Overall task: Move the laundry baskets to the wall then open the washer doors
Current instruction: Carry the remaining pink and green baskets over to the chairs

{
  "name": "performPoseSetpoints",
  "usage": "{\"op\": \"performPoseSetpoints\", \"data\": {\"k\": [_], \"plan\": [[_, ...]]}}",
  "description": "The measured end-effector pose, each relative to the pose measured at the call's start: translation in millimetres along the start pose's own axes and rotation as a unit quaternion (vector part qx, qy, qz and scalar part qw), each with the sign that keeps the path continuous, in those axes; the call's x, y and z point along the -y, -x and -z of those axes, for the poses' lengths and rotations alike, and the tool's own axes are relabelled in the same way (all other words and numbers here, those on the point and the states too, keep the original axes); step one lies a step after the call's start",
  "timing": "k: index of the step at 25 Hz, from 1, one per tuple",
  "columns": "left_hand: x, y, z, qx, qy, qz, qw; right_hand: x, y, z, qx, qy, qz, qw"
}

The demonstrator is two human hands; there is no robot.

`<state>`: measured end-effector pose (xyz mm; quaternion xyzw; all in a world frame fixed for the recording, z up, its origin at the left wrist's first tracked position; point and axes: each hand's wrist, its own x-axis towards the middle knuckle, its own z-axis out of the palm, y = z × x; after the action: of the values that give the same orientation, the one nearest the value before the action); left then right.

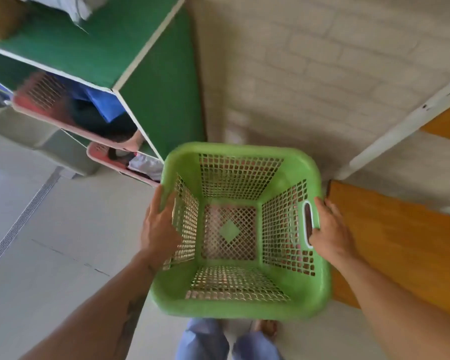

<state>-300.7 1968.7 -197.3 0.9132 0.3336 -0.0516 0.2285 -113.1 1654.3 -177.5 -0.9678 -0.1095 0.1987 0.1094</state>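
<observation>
Empty green basket (233,309), lower centre of frame, just short of brick wall (322,61) above; L hand (159,224) clasps one rim, R hand (330,227) thumb-hooked thru opposite handle slot: balanced two-side hold, prob. to steer it wallward.

Setting: laundry area, likely domestic. Evidence: a mesh-sided green laundry basket (240,305) between left grip (161,224) and right grip (330,229). Up-left of left grip is a green shelf unit (161,100) holding pink baskets (37,100) of clothes. Beyond both grips is a white brick wall (322,61). Left of left grip a drain strip (24,219) is set in the pale floor (63,255).
</observation>
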Motion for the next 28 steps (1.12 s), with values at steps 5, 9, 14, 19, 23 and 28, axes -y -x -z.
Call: {"op": "performPoseSetpoints", "data": {"k": [5, 9, 14, 19, 23, 28], "plan": [[25.3, -24.1, -32.9, 0.049, -0.033, 0.014, 0.998, 7.9, -15.5, -40.1, 0.049, -0.003, -0.057, 0.997], [13.7, -26.9, -10.4, 0.121, -0.06, 0.012, 0.991, 15.8, -8.4, -19.1, 0.105, -0.02, -0.056, 0.993], [-43.8, -33.4, 49.1, 0.169, -0.026, 0.035, 0.985, 35.1, 27.0, 36.8, 0.077, -0.081, -0.041, 0.993], [-137.5, -7.2, 97.0, 0.173, 0.004, -0.075, 0.982, 12.7, 96.8, 106.0, 0.048, -0.114, -0.068, 0.99], [-235.3, 29.9, 121.4, 0.178, -0.017, -0.214, 0.96, -54.3, 169.7, 174.5, 0.0, -0.146, -0.118, 0.982], [-369.2, 117.4, 111.3, 0.2, -0.024, -0.311, 0.929, -175.8, 286.8, 245.9, -0.107, -0.192, -0.17, 0.961]]}}
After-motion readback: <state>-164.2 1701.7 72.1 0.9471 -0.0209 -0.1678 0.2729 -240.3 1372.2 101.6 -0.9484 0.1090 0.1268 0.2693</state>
